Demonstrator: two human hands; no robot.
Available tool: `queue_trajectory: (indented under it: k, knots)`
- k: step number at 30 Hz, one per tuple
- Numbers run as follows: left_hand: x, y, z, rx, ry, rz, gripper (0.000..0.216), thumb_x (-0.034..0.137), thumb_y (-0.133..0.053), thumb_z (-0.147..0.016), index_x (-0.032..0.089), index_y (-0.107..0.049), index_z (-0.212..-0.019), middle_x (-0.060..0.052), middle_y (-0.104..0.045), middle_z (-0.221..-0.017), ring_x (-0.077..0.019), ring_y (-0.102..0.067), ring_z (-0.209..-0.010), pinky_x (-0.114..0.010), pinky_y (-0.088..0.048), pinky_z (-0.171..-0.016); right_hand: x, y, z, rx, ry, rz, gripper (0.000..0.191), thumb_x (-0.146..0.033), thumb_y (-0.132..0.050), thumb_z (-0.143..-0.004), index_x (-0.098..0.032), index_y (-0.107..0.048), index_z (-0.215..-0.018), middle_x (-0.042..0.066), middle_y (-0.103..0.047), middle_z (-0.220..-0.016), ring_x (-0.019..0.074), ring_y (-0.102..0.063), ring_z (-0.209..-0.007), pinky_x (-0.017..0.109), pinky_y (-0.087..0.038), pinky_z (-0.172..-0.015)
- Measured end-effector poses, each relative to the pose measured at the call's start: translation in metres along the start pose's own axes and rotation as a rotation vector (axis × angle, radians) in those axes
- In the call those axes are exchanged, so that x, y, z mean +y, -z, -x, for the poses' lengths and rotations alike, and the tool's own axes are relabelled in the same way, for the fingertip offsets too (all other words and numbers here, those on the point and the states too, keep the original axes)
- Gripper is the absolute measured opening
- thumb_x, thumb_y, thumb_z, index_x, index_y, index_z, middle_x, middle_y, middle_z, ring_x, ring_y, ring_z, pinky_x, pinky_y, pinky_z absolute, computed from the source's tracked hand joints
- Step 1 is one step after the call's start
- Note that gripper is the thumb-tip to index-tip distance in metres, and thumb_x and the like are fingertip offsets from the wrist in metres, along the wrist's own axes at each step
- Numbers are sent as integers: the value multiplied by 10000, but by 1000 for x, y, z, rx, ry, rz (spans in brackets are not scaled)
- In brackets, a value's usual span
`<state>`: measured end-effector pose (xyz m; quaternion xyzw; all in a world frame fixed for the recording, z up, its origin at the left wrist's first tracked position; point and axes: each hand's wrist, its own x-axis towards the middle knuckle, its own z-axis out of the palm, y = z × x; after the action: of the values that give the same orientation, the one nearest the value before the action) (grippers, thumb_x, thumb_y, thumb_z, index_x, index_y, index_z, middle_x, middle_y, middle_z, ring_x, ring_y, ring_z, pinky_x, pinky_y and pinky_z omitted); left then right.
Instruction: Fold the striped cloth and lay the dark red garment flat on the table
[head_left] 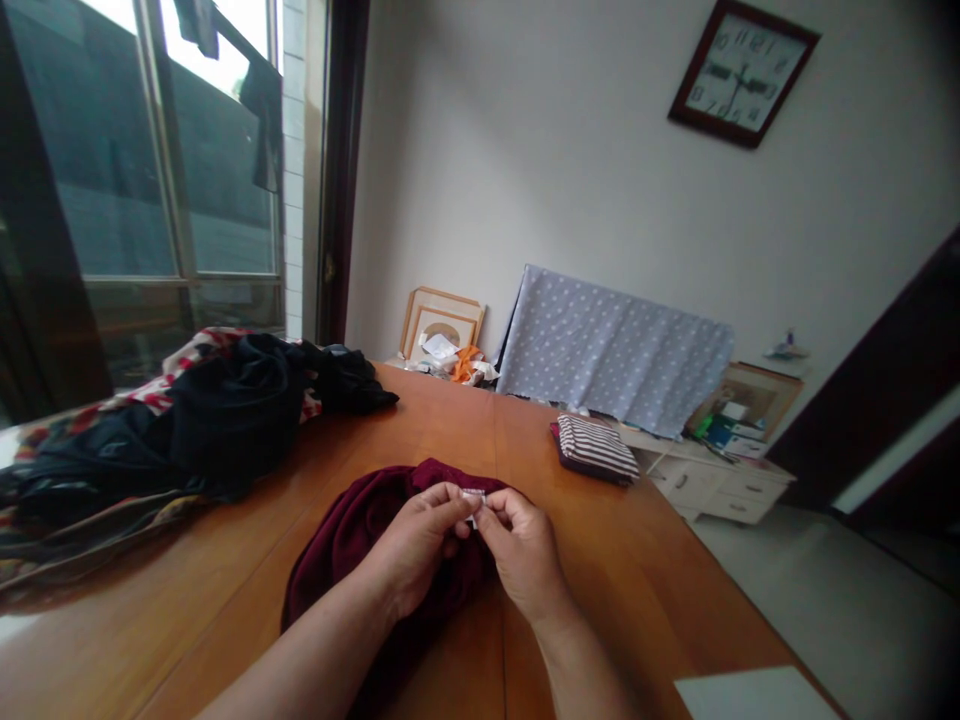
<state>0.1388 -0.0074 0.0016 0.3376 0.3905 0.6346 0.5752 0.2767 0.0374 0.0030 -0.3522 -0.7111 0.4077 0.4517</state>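
Note:
A dark red garment point(352, 530) lies bunched on the wooden table in front of me. Between my two hands is a small white label point(473, 495), at the upper part of the garment. My left hand point(424, 535) pinches the label's left side with thumb and forefinger. The right side is pinched by my right hand point(523, 550), its thumb close to the left thumb. Whatever is printed on the label is too small to read. Both forearms cover part of the cloth, so its full shape is hidden.
A heap of dark and patterned clothes point(225, 420) covers the table's left side. Folded striped clothing point(598, 447) is stacked near the right edge. A pale sheet point(757, 695) lies at the front right. Beyond the table point(600, 600) stand a dotted cloth cover point(615, 350) and a white cabinet point(720, 485).

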Motion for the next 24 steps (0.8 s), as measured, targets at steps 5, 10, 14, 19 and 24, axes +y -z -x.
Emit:
queue_trajectory:
  k: [5, 10, 14, 19, 24]
  knots:
    - [0, 2, -2, 11, -15, 31, 249, 287, -750, -794, 171, -546, -710, 10, -523, -707, -100, -454, -666, -225, -302, -575, -5, 1, 0, -50, 22, -33, 198, -343, -630, -896, -168, -686, -822, -8, -652, -696, 110, -493, -608, 220, -386, -569]
    - [0, 4, -3, -5, -11, 22, 262, 312, -747, -804, 169, -549, -708, 6, -522, -722, -107, -462, -683, -230, -302, -580, -8, 3, 2, -56, 18, -48, 234, -346, -589, -913, -179, -659, -764, -36, -550, -626, 109, -456, -578, 219, -364, -533]
    - [-1, 4, -3, -9, -17, -7, 282, 334, -750, -805, 169, -547, -699, 4, -529, -726, -112, -471, -691, -237, -317, -606, -9, 4, 3, -47, 2, -30, 255, -360, -577, -915, -182, -640, -742, -35, -538, -620, 114, -451, -572, 225, -362, -528]
    - [0, 3, -3, -6, -20, -42, 317, 367, -763, -790, 169, -543, -676, -10, -561, -733, -124, -482, -697, -246, -311, -611, -7, 6, 1, -26, -8, -21, 255, -356, -579, -900, -190, -604, -707, -38, -524, -601, 114, -440, -559, 228, -347, -518]
    - [2, 2, -1, -8, -31, -56, 334, 386, -773, -778, 167, -552, -658, -13, -579, -728, -124, -482, -685, -251, -314, -615, -5, 7, 1, -3, -27, -27, 262, -380, -578, -898, -199, -595, -709, -43, -511, -591, 115, -446, -544, 227, -343, -507]
